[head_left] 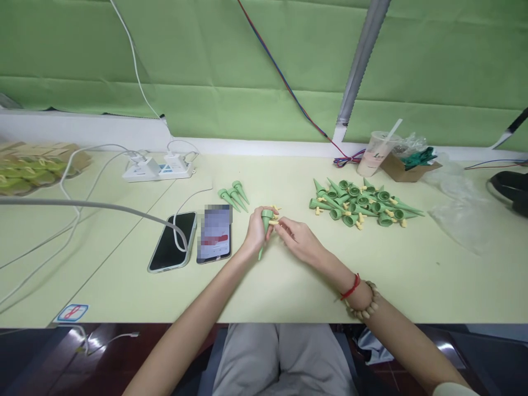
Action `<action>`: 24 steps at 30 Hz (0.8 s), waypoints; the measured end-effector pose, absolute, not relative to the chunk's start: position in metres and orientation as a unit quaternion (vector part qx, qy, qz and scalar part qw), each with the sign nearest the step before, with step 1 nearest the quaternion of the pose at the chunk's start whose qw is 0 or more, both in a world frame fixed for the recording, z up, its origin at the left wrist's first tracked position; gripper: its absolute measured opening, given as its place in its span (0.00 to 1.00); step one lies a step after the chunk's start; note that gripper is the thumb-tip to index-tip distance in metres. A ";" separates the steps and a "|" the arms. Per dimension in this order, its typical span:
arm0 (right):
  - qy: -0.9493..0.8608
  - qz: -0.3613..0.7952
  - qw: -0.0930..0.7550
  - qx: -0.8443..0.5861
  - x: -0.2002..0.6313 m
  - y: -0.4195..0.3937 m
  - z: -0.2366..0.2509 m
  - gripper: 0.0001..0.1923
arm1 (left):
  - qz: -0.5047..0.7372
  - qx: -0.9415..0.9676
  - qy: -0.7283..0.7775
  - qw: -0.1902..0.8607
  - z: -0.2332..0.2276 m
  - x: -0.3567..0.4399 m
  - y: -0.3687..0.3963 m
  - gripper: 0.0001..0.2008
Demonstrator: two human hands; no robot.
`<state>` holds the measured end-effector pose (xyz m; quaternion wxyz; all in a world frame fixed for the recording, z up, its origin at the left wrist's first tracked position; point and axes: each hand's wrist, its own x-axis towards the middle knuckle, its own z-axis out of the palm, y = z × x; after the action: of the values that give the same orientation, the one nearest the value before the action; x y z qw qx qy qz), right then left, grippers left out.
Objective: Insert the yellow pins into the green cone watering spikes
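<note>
Green cone spike (264,228) sits upright-tilted at table centre, wide mouth up and tip down toward the near edge, gripped in the curled fingers of the left hand (256,231); the right hand (299,239) pinches a small yellow piece (275,219) at the spike's mouth, fingertips closed on it. Containers: cardboard box (402,170) at far right holds green items and clear wrap, with a plastic cup (374,154) and straw just left of it. Loose on the table (289,291): a pile of spikes (363,203) to the right, three spikes (234,197) far-left of the hands, two phones (193,239) on the left.
</note>
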<state>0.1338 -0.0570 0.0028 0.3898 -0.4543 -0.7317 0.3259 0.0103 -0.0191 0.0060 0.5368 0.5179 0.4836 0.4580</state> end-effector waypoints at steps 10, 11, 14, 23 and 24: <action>-0.727 0.354 0.403 -0.428 0.129 -0.058 -0.003 0.21 | 0.497 0.563 0.485 0.447 -0.003 0.014 -0.030 0.12; -0.693 0.401 0.416 -0.430 0.126 -0.059 -0.004 0.22 | 0.511 0.578 0.479 0.419 -0.003 0.013 -0.030 0.11; -0.610 0.522 0.440 -0.402 0.120 -0.057 -0.007 0.23 | 0.521 0.620 0.472 0.348 -0.003 0.010 -0.030 0.09; -0.524 0.639 0.422 -0.373 0.118 -0.046 -0.018 0.26 | 0.474 0.667 0.519 0.248 0.001 0.005 -0.029 0.14; -0.523 0.644 0.410 -0.378 0.119 -0.045 -0.019 0.26 | 0.474 0.665 0.520 0.250 0.000 0.005 -0.028 0.14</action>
<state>0.1185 -0.0454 -0.0187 0.4104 -0.3778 -0.5232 0.6443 0.0048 -0.0276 0.0005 0.2504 0.6652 0.5199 0.4739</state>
